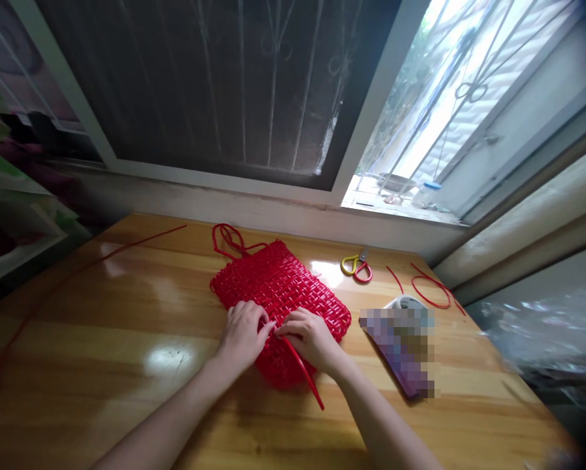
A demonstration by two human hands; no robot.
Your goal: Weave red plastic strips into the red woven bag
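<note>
A red woven basket bag (293,281) lies on its side on the wooden table, its looped handle (224,238) pointing to the back left. Both hands work at its near part. My left hand (244,329) has thumb and fingers pinched together at the weave. Close beside it, my right hand (310,333) is closed round a red plastic strand (303,372) where it meets the bag. The strand's free end slants down toward me between my forearms. What the left fingertips pinch is too small to make out.
Scissors (357,266) with yellow and red handles lie behind the bag on the right. A partly blurred phone-like object (395,356) and a white roll (405,303) are at the right. Loose red strands (432,294) lie beyond; a long strand (77,267) runs along the left. Windows (224,85) stand behind the table (126,365).
</note>
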